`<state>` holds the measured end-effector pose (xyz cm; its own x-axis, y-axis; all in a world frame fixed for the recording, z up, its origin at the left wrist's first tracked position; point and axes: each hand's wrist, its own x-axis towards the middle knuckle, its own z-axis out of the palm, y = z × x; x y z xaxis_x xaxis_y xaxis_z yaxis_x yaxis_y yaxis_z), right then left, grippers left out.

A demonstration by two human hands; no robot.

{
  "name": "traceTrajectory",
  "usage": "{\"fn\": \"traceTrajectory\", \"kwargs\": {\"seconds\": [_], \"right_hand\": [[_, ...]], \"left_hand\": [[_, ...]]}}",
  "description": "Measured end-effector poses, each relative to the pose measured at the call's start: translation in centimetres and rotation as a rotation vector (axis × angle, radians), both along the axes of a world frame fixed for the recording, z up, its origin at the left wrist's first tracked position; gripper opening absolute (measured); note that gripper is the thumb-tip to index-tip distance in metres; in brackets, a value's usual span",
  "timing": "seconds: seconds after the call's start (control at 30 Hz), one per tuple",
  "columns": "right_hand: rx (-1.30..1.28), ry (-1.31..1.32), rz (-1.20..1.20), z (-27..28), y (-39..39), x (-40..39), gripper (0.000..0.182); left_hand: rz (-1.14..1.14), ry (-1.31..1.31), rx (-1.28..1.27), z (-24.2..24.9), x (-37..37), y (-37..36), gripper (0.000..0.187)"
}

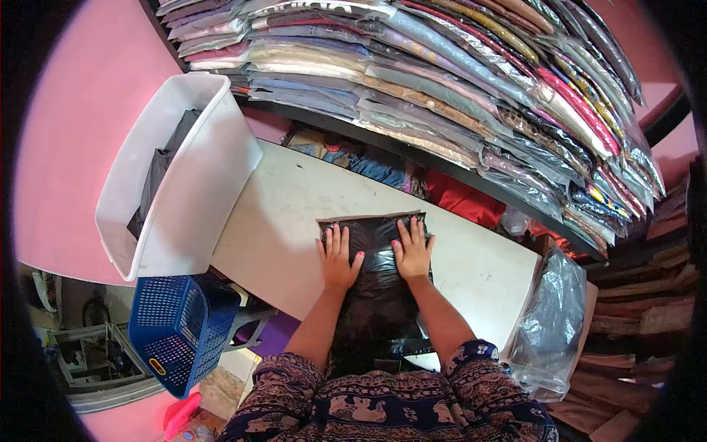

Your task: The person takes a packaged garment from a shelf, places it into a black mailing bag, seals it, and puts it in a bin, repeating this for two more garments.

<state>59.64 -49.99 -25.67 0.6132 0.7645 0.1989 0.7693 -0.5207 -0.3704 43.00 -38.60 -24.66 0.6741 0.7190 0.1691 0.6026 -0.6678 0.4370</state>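
A dark garment in a clear plastic bag (374, 234) lies on the white table (294, 214). My left hand (338, 258) presses flat on its left part, fingers spread. Beside it, my right hand (412, 250) lies flat on the bag's right part, fingers apart. Both palms rest on the plastic and neither hand grips it. The near end of the bag is hidden by my forearms and by dark hair below.
A white plastic bin (199, 184) with dark cloth inside stands at the table's left. A blue basket (177, 331) sits below it. Shelves of bagged folded clothes (456, 81) run along the back. Loose clear plastic bags (552, 324) hang at the table's right end.
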Motion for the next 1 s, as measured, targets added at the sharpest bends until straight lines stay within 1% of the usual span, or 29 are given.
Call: {"fn": "traceTrajectory", "kwargs": {"seconds": [0.03, 0.1, 0.13, 0.17, 0.23, 0.27, 0.3, 0.37, 0.4, 0.47, 0.5, 0.57, 0.63, 0.7, 0.77, 0.83, 0.9, 0.93, 0.97, 1.0], "right_hand": [[-0.046, 0.057, -0.043, -0.1, -0.5, 0.8, 0.056], [-0.091, 0.060, -0.169, 0.3, -2.0, 1.9, 0.056], [-0.123, 0.089, -0.229, 0.7, -2.9, 2.2, 0.059], [-0.129, 0.093, -0.233, 0.8, -3.6, 1.8, 0.059], [-0.025, 0.049, -0.098, 2.4, -4.9, -0.3, 0.064], [-0.055, 0.070, 0.012, 3.5, -5.5, -2.2, 0.068], [-0.026, 0.120, 0.123, 4.4, -6.1, -4.2, 0.068], [-0.147, 0.121, 0.291, 3.6, -7.4, -7.7, 0.065], [-0.179, 0.102, 0.302, 3.5, -8.1, -8.2, 0.064], [-0.215, 0.089, 0.311, 3.0, -8.9, -8.3, 0.064], [-0.191, 0.090, 0.281, 2.8, -9.0, -8.0, 0.063], [-0.165, 0.082, 0.238, 2.5, -9.5, -7.3, 0.062], [-0.173, 0.099, 0.191, 2.0, -10.5, -6.5, 0.062], [-0.162, 0.122, 0.175, 1.2, -11.9, -5.4, 0.062], [-0.103, 0.135, 0.123, 0.2, -13.8, -4.1, 0.061], [-0.156, 0.079, 0.132, 0.7, -15.7, -2.7, 0.060], [-0.175, 0.103, 0.130, 1.1, -17.7, -1.5, 0.060], [-0.134, 0.082, 0.171, 2.0, -18.7, -1.4, 0.053], [-0.139, 0.087, 0.169, 2.2, -20.0, -1.1, 0.053], [-0.203, -0.001, 0.362, 2.3, -21.4, -0.7, 0.049]], "left_hand": [[-0.007, 0.002, -0.004, -0.1, -0.4, 0.4, 0.072], [0.083, 0.007, 0.035, -0.1, -1.2, 0.8, 0.075], [0.145, -0.017, 0.096, -0.1, -1.5, 0.8, 0.077], [0.142, -0.013, 0.090, -0.2, -1.8, 0.1, 0.077], [0.094, -0.057, -0.001, 3.0, -2.0, -2.1, 0.071], [0.006, -0.043, -0.043, 4.0, -2.3, -3.7, 0.071], [-0.001, -0.040, -0.048, 3.4, -2.7, -5.6, 0.071], [-0.133, -0.021, -0.150, 1.8, -3.8, -8.7, 0.072], [-0.137, -0.020, -0.152, 1.5, -4.2, -9.1, 0.072], [-0.071, 0.108, -0.161, 0.7, -5.4, -9.5, 0.073], [-0.076, 0.112, -0.165, 0.6, -5.7, -9.4, 0.073], [-0.007, 0.028, -0.172, 0.3, -6.2, -9.1, 0.074], [-0.020, 0.022, -0.144, -0.3, -7.2, -8.6, 0.075], [-0.036, 0.111, -0.069, -0.6, -8.7, -8.2, 0.075], [-0.043, 0.135, -0.057, -0.5, -10.4, -7.7, 0.074], [-0.059, 0.186, -0.045, -0.5, -12.0, -7.2, 0.070], [-0.055, 0.170, -0.039, -0.5, -14.0, -7.0, 0.068], [-0.139, 0.166, -0.033, -0.3, -15.1, -6.8, 0.066], [-0.223, 0.162, -0.027, -0.1, -16.1, -6.9, 0.064], [-0.315, 0.132, -0.031, 1.0, -17.0, -7.2, 0.061]]}}
